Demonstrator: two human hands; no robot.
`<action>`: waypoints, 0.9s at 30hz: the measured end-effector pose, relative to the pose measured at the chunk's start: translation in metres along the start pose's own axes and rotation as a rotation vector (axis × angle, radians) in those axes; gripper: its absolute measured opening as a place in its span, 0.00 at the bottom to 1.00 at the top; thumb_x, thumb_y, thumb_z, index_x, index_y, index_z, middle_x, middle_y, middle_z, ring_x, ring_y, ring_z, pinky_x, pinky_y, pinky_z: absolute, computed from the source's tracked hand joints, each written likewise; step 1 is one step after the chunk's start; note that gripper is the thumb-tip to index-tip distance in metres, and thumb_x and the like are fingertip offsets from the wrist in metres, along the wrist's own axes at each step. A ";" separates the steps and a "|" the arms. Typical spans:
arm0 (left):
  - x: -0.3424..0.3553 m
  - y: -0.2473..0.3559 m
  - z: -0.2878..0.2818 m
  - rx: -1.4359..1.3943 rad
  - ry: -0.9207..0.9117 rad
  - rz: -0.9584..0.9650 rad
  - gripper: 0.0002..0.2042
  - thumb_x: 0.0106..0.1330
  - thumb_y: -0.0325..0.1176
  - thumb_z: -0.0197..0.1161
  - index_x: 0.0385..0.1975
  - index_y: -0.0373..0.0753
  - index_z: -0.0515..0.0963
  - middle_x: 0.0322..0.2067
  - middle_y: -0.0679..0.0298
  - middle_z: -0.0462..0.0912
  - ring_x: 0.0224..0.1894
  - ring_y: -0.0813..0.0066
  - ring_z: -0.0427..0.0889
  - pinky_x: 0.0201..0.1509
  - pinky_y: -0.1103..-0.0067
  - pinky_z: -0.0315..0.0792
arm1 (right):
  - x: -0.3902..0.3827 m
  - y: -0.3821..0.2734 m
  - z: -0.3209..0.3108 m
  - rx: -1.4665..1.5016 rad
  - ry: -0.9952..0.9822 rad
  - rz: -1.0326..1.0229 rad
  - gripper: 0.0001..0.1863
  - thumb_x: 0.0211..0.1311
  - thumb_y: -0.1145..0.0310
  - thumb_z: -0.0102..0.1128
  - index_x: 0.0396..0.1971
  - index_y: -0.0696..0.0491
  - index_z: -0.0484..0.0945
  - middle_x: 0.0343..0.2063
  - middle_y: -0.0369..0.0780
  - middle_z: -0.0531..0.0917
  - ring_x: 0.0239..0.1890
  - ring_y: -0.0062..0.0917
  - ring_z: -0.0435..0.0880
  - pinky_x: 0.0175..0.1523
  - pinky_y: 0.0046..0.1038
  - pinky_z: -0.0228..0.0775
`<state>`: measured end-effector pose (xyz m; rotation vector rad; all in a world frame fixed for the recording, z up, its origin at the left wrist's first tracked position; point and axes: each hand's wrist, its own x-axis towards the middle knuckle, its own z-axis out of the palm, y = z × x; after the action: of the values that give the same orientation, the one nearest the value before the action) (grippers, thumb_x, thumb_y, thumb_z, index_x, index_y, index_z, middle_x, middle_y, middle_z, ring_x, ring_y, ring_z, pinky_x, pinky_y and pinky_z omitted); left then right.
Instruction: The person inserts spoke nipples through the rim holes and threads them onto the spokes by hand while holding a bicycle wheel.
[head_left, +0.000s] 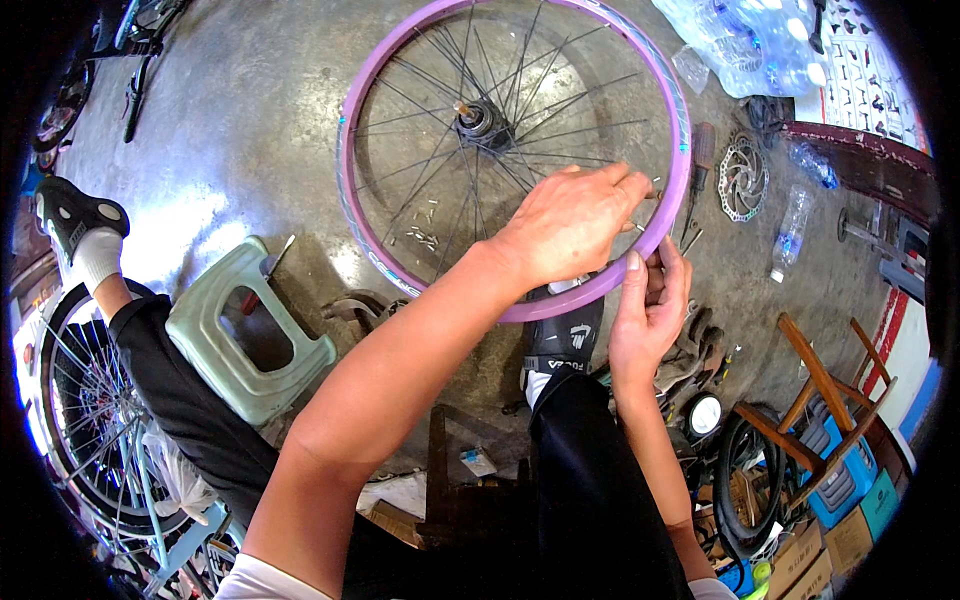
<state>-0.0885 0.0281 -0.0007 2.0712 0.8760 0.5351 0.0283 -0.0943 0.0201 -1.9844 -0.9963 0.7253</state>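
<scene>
A purple bicycle wheel rim [672,205] is held flat over the floor, its black spokes [420,150] fanning out from a dark hub [484,125]. My left hand [575,220] reaches across inside the rim with fingers pinched at a spoke end, partly hidden beneath them. A small silver piece [640,228] shows between those fingers and the rim. My right hand [648,305] grips the near right part of the rim, thumb on top and fingers curled below. Small silver spoke nipples [424,238] lie scattered on the floor, seen through the wheel.
A pale green plastic stool [250,395] stands at left, near my shoe [82,215]. To the right lie a screwdriver [703,150], a brake disc [743,178] and a plastic bottle [790,235]. A wooden frame [825,400] and a black tyre [735,490] are at lower right.
</scene>
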 end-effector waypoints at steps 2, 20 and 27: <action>-0.001 -0.001 0.001 0.004 0.031 0.010 0.11 0.63 0.32 0.65 0.44 0.39 0.80 0.38 0.57 0.80 0.42 0.52 0.82 0.48 0.60 0.74 | 0.001 0.003 0.001 0.128 -0.006 0.068 0.19 0.72 0.72 0.61 0.59 0.61 0.73 0.45 0.37 0.76 0.43 0.18 0.79 0.48 0.22 0.74; -0.016 -0.002 0.009 0.047 0.141 0.048 0.09 0.57 0.26 0.63 0.37 0.45 0.84 0.34 0.68 0.79 0.39 0.66 0.83 0.42 0.69 0.67 | 0.004 0.007 -0.001 0.387 -0.054 0.140 0.18 0.73 0.72 0.61 0.58 0.59 0.71 0.43 0.34 0.75 0.39 0.14 0.78 0.44 0.17 0.71; -0.013 0.000 0.005 0.036 0.096 0.060 0.10 0.58 0.27 0.62 0.38 0.44 0.84 0.35 0.68 0.80 0.38 0.66 0.83 0.42 0.69 0.67 | 0.002 0.005 -0.002 0.272 -0.039 0.036 0.17 0.73 0.71 0.61 0.58 0.59 0.72 0.40 0.33 0.76 0.37 0.12 0.76 0.41 0.16 0.70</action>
<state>-0.0944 0.0159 -0.0043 2.1243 0.8865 0.6604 0.0329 -0.0951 0.0169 -1.7611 -0.8373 0.8736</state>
